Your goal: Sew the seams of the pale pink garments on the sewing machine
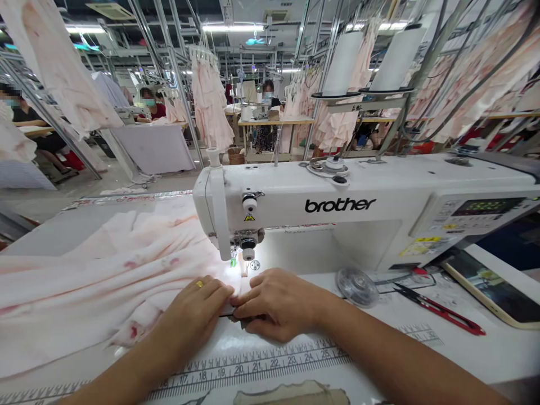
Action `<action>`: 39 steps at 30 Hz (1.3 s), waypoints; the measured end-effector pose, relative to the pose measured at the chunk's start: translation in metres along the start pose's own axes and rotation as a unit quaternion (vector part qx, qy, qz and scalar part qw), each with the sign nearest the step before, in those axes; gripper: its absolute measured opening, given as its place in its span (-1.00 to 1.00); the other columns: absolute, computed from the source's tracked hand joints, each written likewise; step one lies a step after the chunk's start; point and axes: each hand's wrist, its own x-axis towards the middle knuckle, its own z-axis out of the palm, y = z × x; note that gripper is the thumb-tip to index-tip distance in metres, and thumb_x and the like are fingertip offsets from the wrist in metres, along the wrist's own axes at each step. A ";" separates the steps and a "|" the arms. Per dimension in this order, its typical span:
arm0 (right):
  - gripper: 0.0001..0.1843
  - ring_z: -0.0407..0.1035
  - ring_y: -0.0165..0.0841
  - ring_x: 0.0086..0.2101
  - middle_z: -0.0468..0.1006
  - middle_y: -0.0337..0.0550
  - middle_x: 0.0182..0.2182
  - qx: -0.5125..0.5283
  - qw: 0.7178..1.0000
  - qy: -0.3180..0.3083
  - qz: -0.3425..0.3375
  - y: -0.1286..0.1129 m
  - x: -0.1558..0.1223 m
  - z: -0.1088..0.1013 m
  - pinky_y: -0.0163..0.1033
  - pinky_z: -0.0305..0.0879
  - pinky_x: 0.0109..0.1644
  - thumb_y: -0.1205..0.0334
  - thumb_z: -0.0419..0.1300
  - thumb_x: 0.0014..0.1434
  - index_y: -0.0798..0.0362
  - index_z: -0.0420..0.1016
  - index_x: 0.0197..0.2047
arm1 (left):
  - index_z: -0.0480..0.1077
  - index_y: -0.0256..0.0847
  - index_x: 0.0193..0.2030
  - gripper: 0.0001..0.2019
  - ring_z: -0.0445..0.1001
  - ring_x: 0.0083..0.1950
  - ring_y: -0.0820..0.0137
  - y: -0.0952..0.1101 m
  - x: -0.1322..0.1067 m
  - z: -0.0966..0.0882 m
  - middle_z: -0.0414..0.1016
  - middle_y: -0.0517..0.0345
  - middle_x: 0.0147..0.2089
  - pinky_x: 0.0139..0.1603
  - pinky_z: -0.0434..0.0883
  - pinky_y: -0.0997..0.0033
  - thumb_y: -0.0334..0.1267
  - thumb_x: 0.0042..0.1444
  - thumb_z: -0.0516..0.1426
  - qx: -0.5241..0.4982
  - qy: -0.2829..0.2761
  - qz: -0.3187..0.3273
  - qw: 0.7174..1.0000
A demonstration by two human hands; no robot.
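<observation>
A pale pink fabric (105, 281) with faint red flower prints lies spread over the left of the sewing table. Its near edge runs under the needle and presser foot (243, 264) of a white Brother sewing machine (337, 208). My left hand (194, 315), with a gold ring, lies flat on the fabric just in front of the needle. My right hand (276, 304) rests next to it with fingers curled, pinching the fabric edge at a small dark piece (238, 322). The fingertips of both hands nearly touch.
Red thread snips (439, 309), a clear bobbin (358, 286) and a phone (493, 292) lie right of my hands. A ruler strip (253, 365) runs along the table's front. Hanging pink garments (208, 101) and other workers at tables fill the background.
</observation>
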 end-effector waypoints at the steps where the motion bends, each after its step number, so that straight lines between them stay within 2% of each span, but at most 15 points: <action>1: -0.73 0.41 -0.39 -0.29 0.61 -0.28 -0.12 0.005 1.000 0.001 0.000 0.000 0.000 0.000 -0.24 0.25 -0.12 0.26 0.10 0.25 0.04 0.52 -0.03 | 0.39 -0.23 -0.19 -0.79 0.36 -0.25 0.35 -0.001 0.000 0.000 0.44 0.14 -0.29 -0.20 0.34 0.32 -0.49 0.31 -0.03 -0.013 0.003 -0.009 1.000; 6: -0.73 0.41 -0.39 -0.29 0.61 -0.28 -0.13 0.006 1.000 -0.002 0.003 0.000 0.000 0.000 -0.25 0.25 -0.12 0.25 0.10 0.24 0.03 0.52 -0.03 | 0.44 -0.22 -0.27 -0.75 0.37 -0.27 0.42 -0.004 0.004 0.002 0.43 0.15 -0.28 -0.23 0.33 0.39 -0.45 0.34 -0.03 -0.037 0.036 0.002 0.999; 11: -0.75 0.41 -0.37 -0.33 0.62 -0.27 -0.17 0.004 1.000 -0.006 -0.002 0.000 -0.001 -0.001 -0.24 0.25 -0.17 0.26 0.12 0.22 0.02 0.53 -0.05 | 0.45 -0.22 -0.28 -0.74 0.38 -0.25 0.40 -0.001 0.009 0.002 0.44 0.14 -0.27 -0.24 0.35 0.39 -0.47 0.32 -0.03 -0.041 0.024 0.017 0.999; 14: -0.79 0.42 -0.39 -0.29 0.62 -0.26 -0.20 0.024 1.000 0.016 -0.002 0.001 -0.001 -0.004 -0.28 0.27 -0.15 0.23 0.15 0.26 0.03 0.53 -0.07 | 0.45 -0.24 -0.20 -0.77 0.39 -0.25 0.36 0.000 0.008 0.002 0.45 0.10 -0.26 -0.24 0.38 0.36 -0.50 0.30 -0.02 -0.020 0.000 0.048 0.999; 17: -0.78 0.45 -0.37 -0.25 0.62 -0.16 -0.25 -0.004 0.997 0.061 0.037 0.002 0.000 -0.009 -0.25 0.29 -0.13 0.23 0.07 0.35 0.08 0.54 -0.13 | 0.43 -0.30 -0.10 -0.75 0.38 -0.27 0.32 0.001 0.006 0.002 0.45 0.05 -0.26 -0.28 0.41 0.33 -0.55 0.25 -0.03 0.032 -0.013 0.075 0.997; 19: -0.76 0.46 -0.35 -0.21 0.60 -0.10 -0.17 -0.039 0.994 0.075 0.065 0.003 0.000 -0.010 -0.22 0.31 -0.12 0.24 0.05 0.36 0.09 0.53 -0.14 | 0.42 -0.32 -0.06 -0.71 0.39 -0.28 0.31 0.002 0.005 0.001 0.45 0.04 -0.27 -0.28 0.43 0.31 -0.58 0.22 -0.05 0.055 -0.009 0.078 0.995; 22: -0.80 0.45 -0.36 -0.13 0.55 -0.12 -0.03 -0.048 0.995 0.057 0.072 0.003 0.000 -0.009 -0.22 0.31 -0.05 0.26 0.10 0.33 0.07 0.50 -0.05 | 0.40 -0.32 0.02 -0.67 0.41 -0.21 0.28 0.003 0.003 -0.002 0.47 0.01 -0.21 -0.19 0.45 0.24 -0.58 0.21 -0.06 0.058 -0.002 0.078 0.995; 25: -0.78 0.42 -0.36 -0.13 0.56 -0.17 -0.06 -0.043 0.996 0.031 0.068 0.001 0.001 -0.007 -0.24 0.28 -0.03 0.29 0.13 0.31 0.07 0.46 0.01 | 0.40 -0.29 0.06 -0.62 0.44 -0.10 0.25 0.005 0.002 -0.007 0.50 -0.03 -0.12 -0.06 0.47 0.18 -0.58 0.19 -0.06 0.034 -0.003 0.067 0.997; 27: -0.81 0.40 -0.35 -0.17 0.58 -0.18 -0.11 -0.058 0.996 0.016 0.068 -0.001 0.003 -0.007 -0.24 0.25 -0.07 0.30 0.11 0.32 0.06 0.47 -0.02 | 0.40 -0.26 0.09 -0.58 0.46 -0.05 0.26 0.005 -0.001 -0.011 0.51 -0.03 -0.06 -0.02 0.49 0.21 -0.57 0.16 -0.06 0.007 -0.012 0.053 0.999; 31: -0.81 0.35 -0.35 -0.30 0.58 -0.16 -0.21 -0.104 0.992 -0.008 0.065 -0.005 0.005 -0.009 -0.23 0.16 -0.19 0.20 0.06 0.38 0.07 0.46 -0.12 | 0.38 -0.18 0.13 -0.55 0.48 0.07 0.34 -0.001 -0.010 -0.010 0.51 0.01 0.08 0.09 0.49 0.32 -0.55 0.16 -0.06 -0.027 0.001 0.036 0.999; 34: -0.79 0.32 -0.34 -0.31 0.57 -0.18 -0.21 -0.135 0.988 -0.017 0.066 -0.007 0.006 -0.009 -0.21 0.12 -0.21 0.13 0.07 0.38 0.07 0.44 -0.15 | 0.38 -0.17 0.13 -0.51 0.49 0.08 0.35 -0.008 -0.015 -0.004 0.52 0.03 0.09 0.09 0.50 0.32 -0.58 0.10 -0.06 -0.006 0.024 0.049 0.998; 37: -0.72 0.32 -0.29 -0.26 0.57 -0.17 -0.16 -0.154 0.984 -0.021 0.090 -0.008 0.007 -0.008 -0.17 0.13 -0.11 0.03 0.07 0.39 0.07 0.44 -0.10 | 0.39 -0.21 0.12 -0.48 0.53 0.03 0.32 -0.014 -0.012 0.002 0.55 0.00 0.06 0.00 0.55 0.31 -0.60 0.05 -0.07 0.033 0.045 0.067 0.996; 39: -0.60 0.32 -0.25 -0.20 0.56 -0.12 -0.09 -0.156 0.981 -0.013 0.118 -0.008 0.008 -0.007 -0.12 0.11 -0.02 -0.10 0.08 0.36 0.08 0.43 -0.04 | 0.38 -0.25 0.12 -0.49 0.52 0.05 0.31 -0.019 -0.009 0.005 0.54 -0.04 0.08 0.01 0.55 0.30 -0.61 0.07 -0.09 0.046 0.051 0.069 0.995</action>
